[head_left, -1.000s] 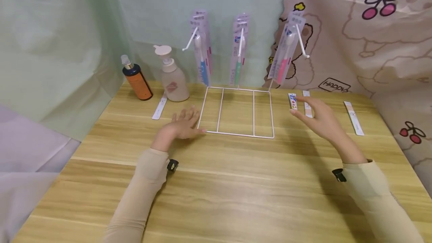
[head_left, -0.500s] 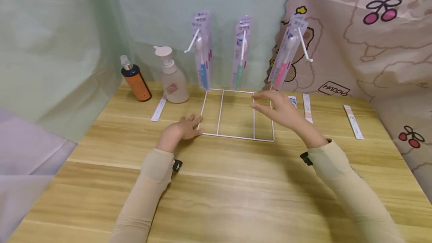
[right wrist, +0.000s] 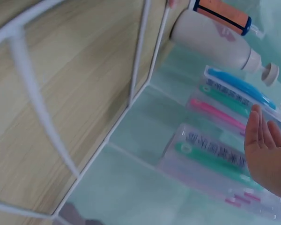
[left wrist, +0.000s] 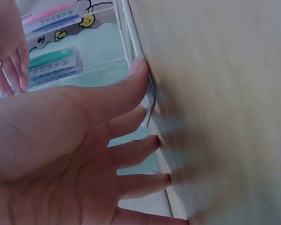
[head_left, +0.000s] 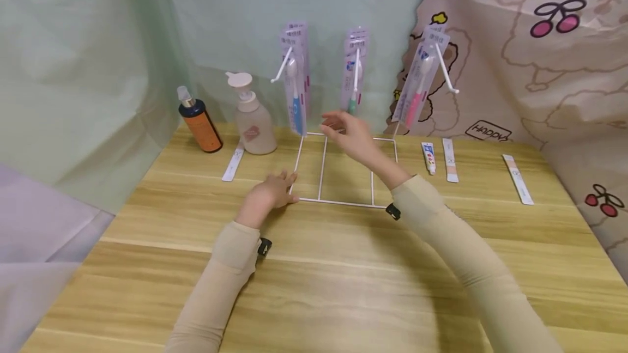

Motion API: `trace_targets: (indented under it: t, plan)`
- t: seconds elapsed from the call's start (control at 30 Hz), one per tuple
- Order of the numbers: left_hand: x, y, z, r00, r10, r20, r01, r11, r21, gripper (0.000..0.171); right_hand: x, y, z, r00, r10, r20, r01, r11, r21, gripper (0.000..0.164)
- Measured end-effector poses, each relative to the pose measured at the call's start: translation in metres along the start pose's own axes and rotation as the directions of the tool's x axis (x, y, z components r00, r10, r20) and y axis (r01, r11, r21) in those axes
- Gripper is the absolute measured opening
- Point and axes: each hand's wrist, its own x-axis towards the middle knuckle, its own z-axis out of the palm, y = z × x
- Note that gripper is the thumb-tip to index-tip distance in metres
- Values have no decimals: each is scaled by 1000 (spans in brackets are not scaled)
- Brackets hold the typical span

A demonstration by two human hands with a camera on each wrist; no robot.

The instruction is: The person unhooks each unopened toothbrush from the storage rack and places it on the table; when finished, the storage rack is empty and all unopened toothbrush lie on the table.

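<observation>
My left hand [head_left: 272, 190] rests at the front left corner of a white wire display rack [head_left: 343, 202]. In the left wrist view, its thumb [left wrist: 138, 77] touches the wire and its spread fingertips meet the table. My right hand [head_left: 355, 138] hovers over the rack base, fingers loosely bent and holding nothing. It covers the lower part of the middle toothbrush pack [head_left: 355, 70]. Packaged toothbrushes hang from each of the rack's hooks: a blue one [head_left: 294, 91] in front on the left, green in the middle, a pink one [head_left: 417, 86] on the right.
An orange and dark spray bottle [head_left: 202, 128] and a pale pump bottle [head_left: 254, 124] stand at the back left, beside a white sachet [head_left: 233, 165]. Right of the rack lie a small toothpaste tube [head_left: 429, 158], a white sachet [head_left: 450, 160] and another sachet [head_left: 518, 180].
My right hand has moved left from above the toothpaste tube to over the rack base, uncovering the tube. My left hand stays at the rack's corner.
</observation>
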Motion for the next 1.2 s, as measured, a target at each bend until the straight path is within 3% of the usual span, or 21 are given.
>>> trace_targets:
  t: [0.43, 0.63, 0.97, 1.2]
  plan:
    - [-3, -3, -4, 1000, -1, -18, 0, 999, -43, 72, 45, -21, 27, 988, 133, -78, -129, 990, 57, 44]
    - [-4, -2, -4, 1000, 9, -21, -10, 999, -40, 72, 52, -18, 37, 988, 123, -95, -118, 991, 59, 42]
    - [-5, -4, -1, 1000, -4, -1, 4, 997, -82, 73, 45, -16, 46, 990, 95, -105, -88, 994, 66, 33]
    - [-6, -5, -2, 1000, 10, -19, -12, 994, -104, 73, 25, -14, 34, 996, 61, -72, -62, 998, -15, 30]
